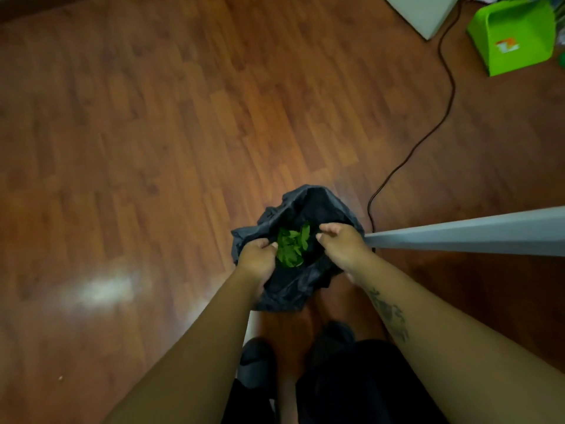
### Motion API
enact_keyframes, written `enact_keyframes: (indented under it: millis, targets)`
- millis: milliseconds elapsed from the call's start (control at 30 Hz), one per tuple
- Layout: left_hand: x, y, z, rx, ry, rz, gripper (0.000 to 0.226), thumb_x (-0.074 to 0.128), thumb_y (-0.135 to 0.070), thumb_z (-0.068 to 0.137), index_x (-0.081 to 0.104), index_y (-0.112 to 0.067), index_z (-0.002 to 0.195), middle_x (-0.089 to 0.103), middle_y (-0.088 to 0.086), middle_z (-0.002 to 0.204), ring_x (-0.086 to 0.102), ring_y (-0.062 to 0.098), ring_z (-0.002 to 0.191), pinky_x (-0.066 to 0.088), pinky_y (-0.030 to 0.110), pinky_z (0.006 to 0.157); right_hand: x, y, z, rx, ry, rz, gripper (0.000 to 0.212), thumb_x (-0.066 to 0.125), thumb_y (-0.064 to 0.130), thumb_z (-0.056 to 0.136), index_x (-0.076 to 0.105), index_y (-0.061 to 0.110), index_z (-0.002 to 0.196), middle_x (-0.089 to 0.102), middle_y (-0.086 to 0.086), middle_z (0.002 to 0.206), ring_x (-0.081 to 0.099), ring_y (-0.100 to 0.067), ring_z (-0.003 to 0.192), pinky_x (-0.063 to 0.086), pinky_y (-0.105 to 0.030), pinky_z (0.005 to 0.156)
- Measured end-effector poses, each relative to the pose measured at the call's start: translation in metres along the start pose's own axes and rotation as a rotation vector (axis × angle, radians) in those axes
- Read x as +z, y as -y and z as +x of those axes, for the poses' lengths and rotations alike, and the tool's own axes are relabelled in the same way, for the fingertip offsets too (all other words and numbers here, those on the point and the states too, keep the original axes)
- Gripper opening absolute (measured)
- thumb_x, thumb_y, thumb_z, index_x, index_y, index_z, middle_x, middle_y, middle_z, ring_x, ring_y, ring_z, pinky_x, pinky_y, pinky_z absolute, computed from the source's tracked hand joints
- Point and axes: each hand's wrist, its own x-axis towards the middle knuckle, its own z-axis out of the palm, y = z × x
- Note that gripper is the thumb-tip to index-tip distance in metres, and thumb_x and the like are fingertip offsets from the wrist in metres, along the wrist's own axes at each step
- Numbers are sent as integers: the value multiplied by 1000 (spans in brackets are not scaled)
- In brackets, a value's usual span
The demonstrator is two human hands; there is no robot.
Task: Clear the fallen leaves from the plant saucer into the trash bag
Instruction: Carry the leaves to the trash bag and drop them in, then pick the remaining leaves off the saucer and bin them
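Note:
A black trash bag hangs open above the wooden floor, held between both hands. Inside it lies a heap of green leaves. My left hand grips the bag's left rim, fingers curled over the plastic. My right hand holds the right rim, with its fingers bent at the mouth of the bag. No plant saucer is in view.
A grey table edge juts in from the right, beside my right hand. A dark cable runs across the floor to the far right. A green dustpan and a white appliance corner stand at the top right. My feet are below the bag.

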Motion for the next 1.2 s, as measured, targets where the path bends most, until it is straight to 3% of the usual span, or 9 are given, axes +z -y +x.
enact_keyframes:
  millis: [67, 167, 233, 400, 567, 733, 967, 1133, 1200]
  targets:
    - [-7, -8, -12, 61, -19, 53, 33, 53, -14, 98, 55, -3, 129, 62, 13, 117, 61, 26, 104, 50, 41, 98, -5, 8, -12, -32, -67, -9, 16, 55, 8, 95, 68, 10, 105, 65, -11, 116, 59, -32, 113, 49, -38, 96]
    - [-24, -41, -69, 154, -38, 66, 14, 53, -5, 94, 66, -7, 88, 68, 16, 94, 62, 23, 80, 55, 34, 76, -25, 45, -61, -63, -155, 22, 24, 58, 5, 91, 65, 19, 72, 69, -8, 78, 67, -35, 90, 55, -49, 85]
    - [-29, -52, -90, 198, -25, 38, 15, 55, -3, 93, 65, -7, 82, 67, 15, 86, 61, 21, 74, 54, 29, 69, -30, 59, -82, -105, -136, 29, 23, 58, 5, 91, 65, 18, 72, 68, -8, 76, 68, -34, 87, 56, -47, 83]
    - [-48, -100, -170, 292, 16, -2, 11, 59, -10, 95, 68, -2, 95, 71, 11, 86, 64, 16, 70, 56, 18, 63, -56, 106, -158, -162, -142, 144, 14, 54, 8, 96, 66, 12, 91, 69, -7, 87, 66, -20, 82, 55, -26, 71]
    - [-69, -151, -263, 389, 95, 37, 12, 62, -12, 93, 70, -3, 96, 74, 12, 89, 69, 18, 75, 56, 18, 65, -85, 152, -261, -253, -192, 187, 14, 53, 6, 96, 67, 4, 99, 68, -9, 87, 64, -18, 80, 55, -28, 75]
    - [-70, -182, -341, 532, 247, 187, 10, 63, -11, 92, 72, -7, 89, 74, 10, 88, 70, 18, 77, 58, 23, 71, -100, 161, -354, -341, -341, 236, 16, 55, 6, 93, 68, 13, 89, 70, -3, 80, 66, -18, 77, 56, -30, 75]
    - [-6, -205, -418, 802, 484, 422, 10, 66, -16, 91, 73, -12, 86, 74, 12, 82, 67, 17, 72, 58, 36, 75, -157, 118, -443, -352, -672, 345, 19, 63, 14, 86, 71, 25, 73, 73, -4, 75, 70, -24, 79, 57, -44, 84]
    - [58, -199, -467, 879, 622, 513, 12, 63, -7, 91, 71, 3, 90, 71, 15, 80, 63, 17, 68, 52, 15, 60, -206, 65, -495, -295, -842, 506, 19, 58, 3, 89, 68, 16, 79, 68, -7, 76, 63, -20, 71, 55, -34, 74]
    - [88, -192, -482, 881, 681, 544, 10, 63, -7, 91, 71, -1, 90, 71, 12, 82, 66, 20, 72, 54, 17, 63, -228, 36, -514, -264, -912, 540, 18, 58, 3, 89, 68, 16, 81, 67, -6, 76, 62, -17, 70, 54, -33, 73]
